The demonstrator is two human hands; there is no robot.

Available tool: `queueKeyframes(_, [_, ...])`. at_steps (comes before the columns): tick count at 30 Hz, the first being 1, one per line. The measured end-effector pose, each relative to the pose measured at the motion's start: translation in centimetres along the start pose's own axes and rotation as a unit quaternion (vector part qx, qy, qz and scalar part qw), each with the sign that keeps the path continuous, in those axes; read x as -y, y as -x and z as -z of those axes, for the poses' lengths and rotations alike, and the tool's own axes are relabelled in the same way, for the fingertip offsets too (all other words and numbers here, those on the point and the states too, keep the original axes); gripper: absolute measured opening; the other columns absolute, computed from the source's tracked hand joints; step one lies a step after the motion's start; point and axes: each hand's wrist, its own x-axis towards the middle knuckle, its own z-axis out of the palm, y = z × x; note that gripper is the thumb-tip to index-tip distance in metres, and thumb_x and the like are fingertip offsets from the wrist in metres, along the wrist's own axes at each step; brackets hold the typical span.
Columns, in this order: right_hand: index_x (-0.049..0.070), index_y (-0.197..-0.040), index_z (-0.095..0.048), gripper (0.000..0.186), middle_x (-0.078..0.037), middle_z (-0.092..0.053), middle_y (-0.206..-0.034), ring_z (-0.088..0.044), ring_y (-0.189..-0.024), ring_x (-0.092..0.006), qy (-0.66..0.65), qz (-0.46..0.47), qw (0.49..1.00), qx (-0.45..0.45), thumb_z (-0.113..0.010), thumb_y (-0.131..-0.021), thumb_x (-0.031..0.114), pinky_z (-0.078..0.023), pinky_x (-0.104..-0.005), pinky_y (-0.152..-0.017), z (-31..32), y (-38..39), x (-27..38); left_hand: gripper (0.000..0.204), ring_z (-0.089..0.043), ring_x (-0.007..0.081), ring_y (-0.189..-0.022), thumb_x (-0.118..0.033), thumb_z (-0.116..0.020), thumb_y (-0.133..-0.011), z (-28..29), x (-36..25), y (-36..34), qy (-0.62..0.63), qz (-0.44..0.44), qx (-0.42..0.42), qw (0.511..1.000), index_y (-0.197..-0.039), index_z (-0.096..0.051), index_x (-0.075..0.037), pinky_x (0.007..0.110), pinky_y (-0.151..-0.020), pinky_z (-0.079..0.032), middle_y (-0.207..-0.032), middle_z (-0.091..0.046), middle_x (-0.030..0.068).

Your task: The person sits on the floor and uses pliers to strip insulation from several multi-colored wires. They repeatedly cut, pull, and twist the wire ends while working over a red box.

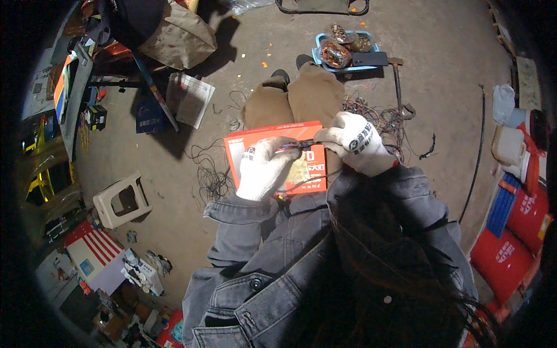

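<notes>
My left hand (262,168), in a white work glove, pinches a short bundle of thin coloured wires (288,148). The wires run into a small dark piece (306,143), perhaps a connector or wrapped section, between my hands. My right hand (358,142), gloved alike, closes its fingers on the other end of that dark piece; its exact shape is too small to tell. Under both hands a flat red-orange box (246,141) lies across my lap. A thin black cable (307,183) trails over the box's near part.
Tangled wires lie on the floor at left (212,174) and right (371,116). Ahead stand a blue basket (318,51) with filled bags, a dark phone (369,58) and a hammer (397,81). A beige stool (104,206) is at left, red bags (502,261) at right.
</notes>
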Motion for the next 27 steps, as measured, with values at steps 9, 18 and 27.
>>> queueKeyframes(9, [0.012, -0.107, -0.073, 0.019, -0.014, -0.065, -0.100, -0.066, -0.095, -0.0334, 0.083, 0.016, 0.995, -0.049, -0.066, -0.092, 0.022, -0.055, -0.0443, -0.080, 3.9, 0.5, 2.9, 0.028, -0.075, 0.0272, -0.093, -0.026, -0.076, -0.086, -0.7, 2.0, -0.4, 0.061, 0.023, 0.001, 0.998, -0.106, -0.079, -0.006, 0.037, -0.083, -0.056, -0.099, -0.078, 0.0150])
queueKeyframes(18, [0.006, -0.106, -0.074, 0.018, -0.015, -0.068, -0.097, -0.068, -0.096, -0.0321, 0.244, 0.189, 0.951, 0.026, -0.071, -0.090, 0.013, -0.054, -0.0425, -0.083, 4.4, 1.0, 9.4, 0.034, -0.073, 0.0185, -0.100, -0.022, -0.074, -0.090, -0.8, 0.4, 0.3, 0.143, 0.096, 0.002, 0.985, -0.120, -0.074, -0.005, 0.034, -0.091, -0.056, -0.105, -0.077, 0.0109])
queueKeyframes(27, [0.004, -0.107, -0.074, 0.019, -0.016, -0.070, -0.101, -0.069, -0.099, -0.0315, 0.215, 0.240, 0.944, 0.073, -0.071, -0.090, 0.013, -0.055, -0.0423, -0.085, 3.3, 1.1, 11.0, 0.027, -0.074, 0.0201, -0.085, -0.025, -0.077, -0.084, -0.6, 0.6, 0.0, 0.051, 0.051, -0.011, 0.997, -0.104, -0.080, -0.007, 0.032, -0.080, -0.055, -0.092, -0.078, 0.0123])
